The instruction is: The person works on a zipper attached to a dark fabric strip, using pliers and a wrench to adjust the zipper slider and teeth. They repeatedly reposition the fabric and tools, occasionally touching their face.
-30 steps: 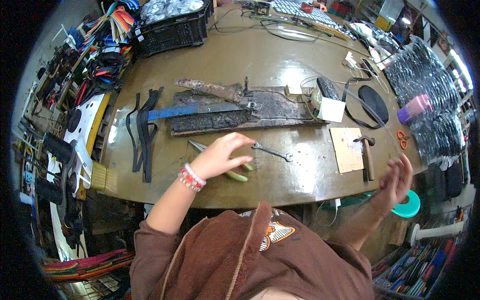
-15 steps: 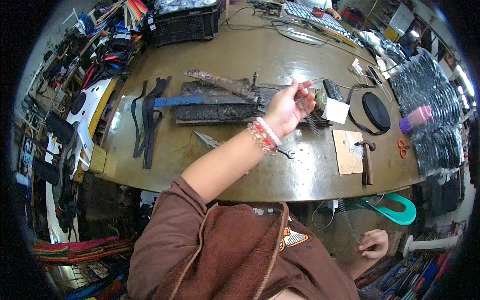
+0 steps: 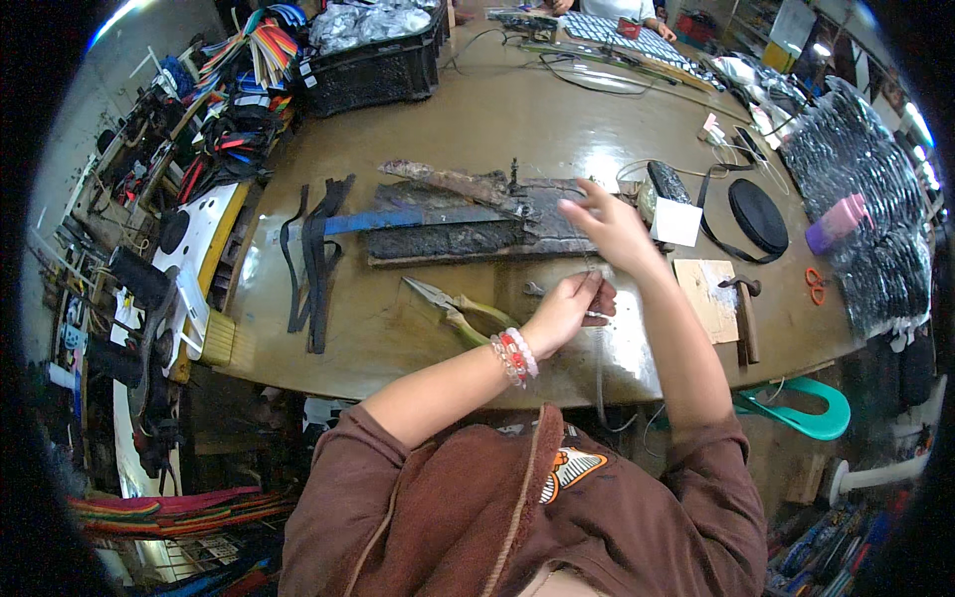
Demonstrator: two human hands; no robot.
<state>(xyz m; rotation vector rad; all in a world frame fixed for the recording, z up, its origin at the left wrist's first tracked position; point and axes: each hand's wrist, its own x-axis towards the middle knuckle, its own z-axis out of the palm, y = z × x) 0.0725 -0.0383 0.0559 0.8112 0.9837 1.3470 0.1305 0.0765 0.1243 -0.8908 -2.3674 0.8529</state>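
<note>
My left hand (image 3: 582,298) is closed on a long thin coiled strip (image 3: 600,368), which hangs past the table's front edge. My right hand (image 3: 605,224) is raised above it, fingers apart, over the right part of a dark, grimy metal jig (image 3: 438,239) with a blue strip lying across it. Yellow-handled pliers (image 3: 453,308) lie left of my left hand, and a wrench (image 3: 533,289) is mostly hidden by that hand. A hammer (image 3: 748,323) and a tan board (image 3: 704,303) lie to the right.
Black straps (image 3: 316,259) lie left; a strap roll (image 3: 758,219), purple bottle (image 3: 836,224), orange scissors (image 3: 816,286) and plastic-wrapped stacks (image 3: 865,149) are right. A black crate (image 3: 368,80) is at back left, and another person's hand (image 3: 665,32) at the far back.
My left hand has dropped from over the jig's right part to the front of it with the strip. My right hand has risen from low at the right to above the left one.
</note>
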